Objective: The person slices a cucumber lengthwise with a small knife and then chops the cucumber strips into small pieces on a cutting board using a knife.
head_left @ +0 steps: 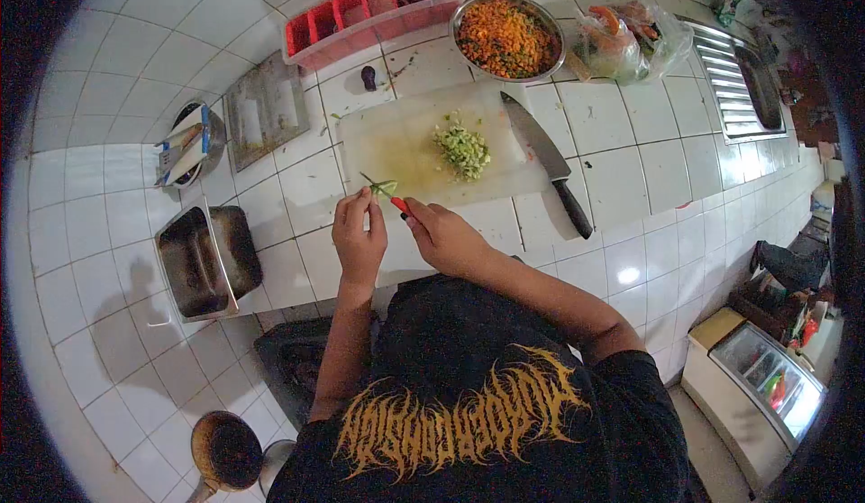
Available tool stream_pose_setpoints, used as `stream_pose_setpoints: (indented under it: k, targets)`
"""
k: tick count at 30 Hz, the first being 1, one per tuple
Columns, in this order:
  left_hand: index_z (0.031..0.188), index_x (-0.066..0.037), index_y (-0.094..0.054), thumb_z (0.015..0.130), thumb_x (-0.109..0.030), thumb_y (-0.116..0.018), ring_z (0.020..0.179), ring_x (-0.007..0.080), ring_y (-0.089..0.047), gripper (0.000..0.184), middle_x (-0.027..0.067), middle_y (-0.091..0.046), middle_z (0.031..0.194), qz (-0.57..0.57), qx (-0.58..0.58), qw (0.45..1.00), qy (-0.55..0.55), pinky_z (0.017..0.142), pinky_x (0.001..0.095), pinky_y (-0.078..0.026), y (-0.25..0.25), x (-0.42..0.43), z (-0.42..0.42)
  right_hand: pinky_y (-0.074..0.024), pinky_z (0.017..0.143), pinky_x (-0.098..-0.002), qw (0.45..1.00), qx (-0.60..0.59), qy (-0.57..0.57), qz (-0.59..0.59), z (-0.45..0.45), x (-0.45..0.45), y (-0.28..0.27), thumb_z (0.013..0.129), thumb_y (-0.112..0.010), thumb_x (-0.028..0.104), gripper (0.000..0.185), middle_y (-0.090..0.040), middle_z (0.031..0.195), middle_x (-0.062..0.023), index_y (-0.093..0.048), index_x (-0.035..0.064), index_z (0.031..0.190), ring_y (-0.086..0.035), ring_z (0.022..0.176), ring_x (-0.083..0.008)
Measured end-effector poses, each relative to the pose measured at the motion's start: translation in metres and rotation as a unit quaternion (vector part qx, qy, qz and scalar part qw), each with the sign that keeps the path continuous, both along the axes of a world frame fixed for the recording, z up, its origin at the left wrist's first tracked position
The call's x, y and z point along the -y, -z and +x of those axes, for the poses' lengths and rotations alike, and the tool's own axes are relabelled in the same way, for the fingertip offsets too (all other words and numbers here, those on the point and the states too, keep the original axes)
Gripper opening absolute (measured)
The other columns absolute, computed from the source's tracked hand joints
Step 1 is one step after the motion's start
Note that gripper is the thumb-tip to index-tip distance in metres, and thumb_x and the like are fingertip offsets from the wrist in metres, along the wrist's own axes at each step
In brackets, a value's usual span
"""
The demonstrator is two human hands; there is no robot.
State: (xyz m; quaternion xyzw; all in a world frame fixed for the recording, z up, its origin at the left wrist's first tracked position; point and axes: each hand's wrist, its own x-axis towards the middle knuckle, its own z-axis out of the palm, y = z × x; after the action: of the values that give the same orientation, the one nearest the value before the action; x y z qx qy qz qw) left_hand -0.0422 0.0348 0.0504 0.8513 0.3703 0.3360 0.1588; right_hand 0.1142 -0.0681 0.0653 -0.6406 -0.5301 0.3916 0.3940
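My left hand [360, 237] pinches a small green vegetable piece [385, 187] over the near-left edge of the white cutting board [369, 147]. Closed around the red handle of a small knife [399, 204] is my right hand [446, 240]; the knife's blade reaches to the green piece. A pile of chopped pale green vegetable [463, 151] lies on the board. At the board's right side rests a large knife with a black handle [570, 207], its blade pointing away from me.
Behind the board stand a red compartment container [378, 16], a steel bowl of diced orange and green vegetables [507, 36] and plastic bags [631, 43]. Metal trays [209, 260] sit at the left, with a knife holder [187, 145] beyond. A sink [757, 84] is far right.
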Motion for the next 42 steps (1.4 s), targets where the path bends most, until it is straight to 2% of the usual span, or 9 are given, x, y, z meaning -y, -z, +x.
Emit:
stream_pose_setpoints:
  k: [11,13,16,25,30,33,35,38,42]
  targets:
    - [0.11,0.0,-0.067,0.088,0.002,-0.068,0.084,0.027,-0.066,0.022,0.0156,-0.066,0.097,-0.009,0.001,1.0,-0.013,0.073,0.0348,-0.056,0.004,-0.001,-0.002,-0.0506,0.079,-0.0514,1.0,-0.004,0.002,0.018,-0.002,-0.001,0.007,0.102,-0.05,0.017,0.037,-0.066,0.095,-0.0277,-0.05,-0.006,0.131,-0.064,0.089,-0.0454]
    - [0.109,0.001,-0.065,0.086,0.004,-0.067,0.089,0.032,-0.066,0.024,0.0176,-0.068,0.1,-0.031,0.006,0.999,-0.016,0.077,0.039,-0.055,0.003,0.0,-0.002,-0.0505,0.079,-0.0515,1.0,0.0,-0.001,0.013,-0.002,-0.001,0.007,0.102,-0.05,0.017,0.036,-0.065,0.095,-0.0278,-0.051,-0.006,0.131,-0.064,0.089,-0.0454]
    - [0.11,0.001,-0.067,0.087,0.003,-0.068,0.088,0.0275,-0.068,0.023,0.0166,-0.066,0.099,-0.02,0.006,1.0,-0.011,0.075,0.0342,-0.058,0.004,-0.002,-0.002,-0.0502,0.078,-0.0518,1.0,0.005,-0.005,-0.003,-0.002,0.0,0.018,0.102,-0.05,0.017,0.036,-0.065,0.095,-0.028,-0.051,-0.0059,0.13,-0.064,0.088,-0.0457]
    - [0.11,0.0,-0.066,0.086,0.003,-0.069,0.084,0.0273,-0.066,0.024,0.0172,-0.067,0.099,0.02,0.002,1.0,-0.001,0.073,0.0348,-0.055,0.005,-0.005,-0.002,-0.0502,0.078,-0.0528,1.0,0.024,-0.006,-0.016,0.0,-0.003,0.027,0.102,-0.05,0.018,0.035,-0.065,0.095,-0.0287,-0.052,-0.0058,0.129,-0.063,0.087,-0.0467]
    - [0.109,0.0,-0.067,0.087,0.002,-0.069,0.084,0.0276,-0.066,0.023,0.0166,-0.067,0.098,-0.005,0.008,1.0,-0.006,0.074,0.0351,-0.055,-0.001,-0.003,0.0,-0.0507,0.077,-0.053,0.999,0.024,-0.008,-0.036,0.004,-0.004,0.018,0.102,-0.049,0.018,0.035,-0.065,0.095,-0.0287,-0.053,-0.0048,0.129,-0.064,0.087,-0.0468]
    - [0.109,0.0,-0.067,0.087,0.001,-0.069,0.083,0.0274,-0.066,0.022,0.0163,-0.067,0.097,-0.009,0.013,1.0,-0.005,0.074,0.035,-0.055,0.001,-0.004,0.001,-0.0525,0.077,-0.0565,0.999,0.045,0.0,-0.004,0.004,-0.002,0.031,0.101,-0.048,0.02,0.034,-0.066,0.091,-0.0285,-0.049,-0.0002,0.129,-0.065,0.086,-0.0474]
    - [0.109,0.0,-0.067,0.088,0.001,-0.069,0.083,0.0273,-0.066,0.021,0.0161,-0.067,0.097,-0.007,0.016,1.0,-0.003,0.074,0.0348,-0.055,0.001,-0.003,0.002,-0.0526,0.078,-0.0563,0.989,0.092,-0.039,-0.109,0.01,-0.001,0.042,0.101,-0.047,0.019,0.038,-0.066,0.093,-0.0289,-0.047,0.0002,0.134,-0.066,0.087,-0.047]
    - [0.109,0.0,-0.067,0.089,-0.001,-0.069,0.082,0.0269,-0.066,0.02,0.0159,-0.068,0.097,-0.004,-0.012,1.0,-0.002,0.073,0.0347,-0.056,-0.002,-0.003,0.004,-0.0526,0.079,-0.0562,0.988,0.093,-0.034,-0.116,0.012,0.004,0.06,0.101,-0.046,0.02,0.044,-0.067,0.095,-0.029,-0.044,0.0005,0.14,-0.066,0.088,-0.0463]
    - [0.109,0.0,-0.067,0.089,-0.001,-0.069,0.084,0.0268,-0.066,0.021,0.0164,-0.068,0.098,0.001,-0.005,1.0,-0.005,0.073,0.0356,-0.056,0.001,-0.006,0.002,-0.0524,0.08,-0.056,0.988,0.094,-0.039,-0.115,0.017,0.005,0.056,0.102,-0.043,0.021,0.048,-0.067,0.098,-0.0291,-0.041,0.0011,0.145,-0.067,0.089,-0.0459]
